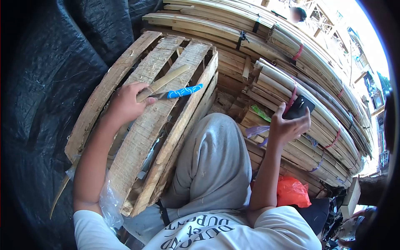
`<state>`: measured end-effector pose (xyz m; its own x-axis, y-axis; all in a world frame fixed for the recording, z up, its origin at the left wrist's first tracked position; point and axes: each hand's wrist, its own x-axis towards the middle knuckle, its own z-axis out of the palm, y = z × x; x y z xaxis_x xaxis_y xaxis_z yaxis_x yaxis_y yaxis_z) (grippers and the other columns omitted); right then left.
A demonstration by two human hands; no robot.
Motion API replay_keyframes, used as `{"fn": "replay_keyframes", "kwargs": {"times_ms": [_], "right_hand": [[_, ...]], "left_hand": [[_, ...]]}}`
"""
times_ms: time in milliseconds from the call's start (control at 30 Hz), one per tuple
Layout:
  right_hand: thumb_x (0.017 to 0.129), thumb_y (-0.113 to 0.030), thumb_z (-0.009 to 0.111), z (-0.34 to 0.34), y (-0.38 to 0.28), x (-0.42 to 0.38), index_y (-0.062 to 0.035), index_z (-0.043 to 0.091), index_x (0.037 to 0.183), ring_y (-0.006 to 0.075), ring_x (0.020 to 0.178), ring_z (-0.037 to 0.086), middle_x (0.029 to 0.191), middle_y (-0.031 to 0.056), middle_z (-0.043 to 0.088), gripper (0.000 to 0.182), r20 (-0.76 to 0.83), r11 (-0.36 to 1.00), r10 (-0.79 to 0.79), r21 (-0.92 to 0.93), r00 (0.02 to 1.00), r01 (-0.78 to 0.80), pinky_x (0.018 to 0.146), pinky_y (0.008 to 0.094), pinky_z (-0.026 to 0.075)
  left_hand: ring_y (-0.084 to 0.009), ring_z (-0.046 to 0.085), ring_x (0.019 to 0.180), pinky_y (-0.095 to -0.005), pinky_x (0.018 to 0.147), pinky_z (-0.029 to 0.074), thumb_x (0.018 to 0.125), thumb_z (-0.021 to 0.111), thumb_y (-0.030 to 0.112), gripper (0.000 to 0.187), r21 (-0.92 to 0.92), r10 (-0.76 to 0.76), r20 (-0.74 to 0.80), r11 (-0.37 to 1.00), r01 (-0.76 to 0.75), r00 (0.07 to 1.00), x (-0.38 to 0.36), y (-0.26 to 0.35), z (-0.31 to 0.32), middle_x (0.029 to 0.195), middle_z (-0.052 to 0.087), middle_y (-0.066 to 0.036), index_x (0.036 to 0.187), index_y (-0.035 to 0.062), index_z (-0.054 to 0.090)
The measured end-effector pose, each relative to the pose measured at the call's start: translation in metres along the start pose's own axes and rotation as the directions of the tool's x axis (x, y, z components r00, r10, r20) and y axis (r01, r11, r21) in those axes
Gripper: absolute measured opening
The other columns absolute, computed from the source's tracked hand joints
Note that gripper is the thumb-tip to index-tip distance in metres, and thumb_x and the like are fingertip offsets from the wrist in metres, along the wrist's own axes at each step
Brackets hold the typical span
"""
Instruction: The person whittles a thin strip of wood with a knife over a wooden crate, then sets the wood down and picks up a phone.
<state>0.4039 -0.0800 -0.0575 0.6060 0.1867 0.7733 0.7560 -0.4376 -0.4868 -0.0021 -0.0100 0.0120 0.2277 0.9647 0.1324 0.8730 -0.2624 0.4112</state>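
My left hand [128, 102] rests on a slatted wooden crate [143, 129], its fingers closed round a flat wooden strip [173, 78] that points up and to the right. A knife with a blue patterned handle [185, 91] lies beside the strip, its dark blade running toward my left thumb and partly hidden there. Out to the right, my right hand [291, 125] is closed on a black phone [301, 107], held up in front of the stacked wood.
Bundles of wooden strips [308, 121] tied with coloured bands fill the right side. Dark plastic sheeting [46, 83] hangs at the left. A red plastic bag [293, 191] sits by my right elbow, and clear plastic [110, 204] is by the left one. A person [296, 15] is far back.
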Motion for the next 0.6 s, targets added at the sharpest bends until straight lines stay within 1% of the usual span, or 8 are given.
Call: {"fn": "replay_keyframes", "kwargs": {"times_ms": [67, 100, 167, 200, 267, 400, 467, 600], "right_hand": [[0.079, -0.025, 0.085, 0.006, 0.024, -0.002, 0.0009, 0.045, 0.141, 0.0432, 0.124, 0.050, 0.126, 0.0219, 0.054, 0.078, 0.025, 0.997, 0.063, -0.048, 0.998, -0.062, 0.105, 0.0569, 0.040], [0.079, -0.025, 0.085, 0.008, 0.031, 0.000, 0.0009, 0.045, 0.141, 0.0432, 0.124, 0.050, 0.126, 0.0219, 0.054, 0.078, 0.025, 0.997, 0.065, -0.053, 0.998, -0.063, 0.105, 0.0569, 0.040], [0.078, -0.027, 0.085, 0.013, 0.042, 0.002, 0.0042, 0.045, 0.139, 0.0435, 0.122, 0.051, 0.126, 0.0228, 0.054, 0.080, 0.000, 0.997, 0.033, -0.064, 0.999, -0.033, 0.105, 0.0547, 0.040], [0.078, -0.027, 0.085, 0.015, 0.048, 0.003, 0.0042, 0.045, 0.139, 0.0435, 0.122, 0.051, 0.126, 0.0228, 0.054, 0.080, 0.002, 0.997, 0.036, -0.070, 0.999, -0.036, 0.105, 0.0547, 0.040], [0.074, -0.030, 0.087, 0.019, 0.055, 0.005, 0.0049, 0.051, 0.134, 0.0416, 0.118, 0.054, 0.124, 0.0239, 0.059, 0.078, -0.015, 0.999, -0.027, -0.027, 1.000, 0.027, 0.105, 0.0515, 0.043], [0.072, -0.031, 0.088, 0.021, 0.051, 0.010, 0.0086, 0.054, 0.129, 0.0413, 0.115, 0.056, 0.117, 0.0239, 0.062, 0.077, -0.053, 1.000, -0.012, -0.024, 0.999, 0.010, 0.105, 0.0504, 0.044], [0.072, -0.032, 0.088, 0.022, 0.052, 0.011, 0.0102, 0.056, 0.127, 0.0416, 0.114, 0.056, 0.115, 0.0246, 0.063, 0.077, -0.064, 0.999, -0.031, -0.028, 0.997, 0.029, 0.103, 0.0508, 0.045], [0.073, -0.030, 0.085, 0.021, 0.057, 0.014, 0.0105, 0.052, 0.131, 0.0432, 0.115, 0.054, 0.116, 0.0253, 0.058, 0.078, -0.016, 0.999, -0.046, 0.003, 0.999, 0.046, 0.103, 0.0525, 0.044]], "left_hand": [[-0.0387, 0.068, 0.116, -0.0427, 0.100, 0.053, 0.084, 0.086, 0.030, 0.056, 0.014, 0.018, -0.016, 1.000, -0.017, 1.000, 0.001, -0.001, 0.000, 0.124, 0.071, -0.022, 0.126, -0.0016, 0.069], [-0.0387, 0.068, 0.116, -0.0427, 0.100, 0.053, 0.084, 0.086, 0.030, 0.056, 0.013, 0.020, -0.011, 1.000, -0.020, 1.000, 0.001, -0.001, 0.001, 0.124, 0.071, -0.022, 0.126, -0.0016, 0.069], [-0.0386, 0.068, 0.116, -0.0427, 0.100, 0.053, 0.085, 0.086, 0.031, 0.056, 0.025, 0.026, -0.027, 0.999, -0.026, 0.999, 0.000, -0.001, 0.001, 0.124, 0.071, -0.022, 0.127, -0.0011, 0.069], [-0.0386, 0.068, 0.116, -0.0427, 0.100, 0.053, 0.085, 0.086, 0.031, 0.056, 0.026, 0.029, -0.020, 0.999, -0.028, 0.999, 0.000, 0.000, 0.001, 0.124, 0.071, -0.022, 0.127, -0.0011, 0.069], [-0.0385, 0.069, 0.116, -0.0426, 0.100, 0.053, 0.085, 0.086, 0.033, 0.057, 0.034, 0.005, -0.007, 0.999, -0.005, 1.000, 0.001, 0.000, 0.000, 0.125, 0.071, -0.022, 0.128, -0.0008, 0.069], [-0.0384, 0.069, 0.115, -0.0423, 0.100, 0.053, 0.086, 0.085, 0.033, 0.057, 0.049, 0.029, -0.022, 0.998, -0.028, 0.999, 0.000, -0.002, 0.002, 0.124, 0.072, -0.023, 0.128, -0.0011, 0.069], [-0.0382, 0.069, 0.114, -0.0424, 0.099, 0.054, 0.086, 0.085, 0.034, 0.057, 0.037, -0.017, 0.009, 0.999, 0.017, 1.000, 0.001, 0.001, 0.000, 0.123, 0.072, -0.022, 0.127, -0.0013, 0.069], [-0.0382, 0.069, 0.115, -0.0422, 0.099, 0.054, 0.086, 0.085, 0.035, 0.057, 0.037, -0.038, 0.025, 0.999, 0.037, 0.999, 0.001, 0.005, -0.002, 0.124, 0.072, -0.023, 0.127, -0.0011, 0.069]]}}
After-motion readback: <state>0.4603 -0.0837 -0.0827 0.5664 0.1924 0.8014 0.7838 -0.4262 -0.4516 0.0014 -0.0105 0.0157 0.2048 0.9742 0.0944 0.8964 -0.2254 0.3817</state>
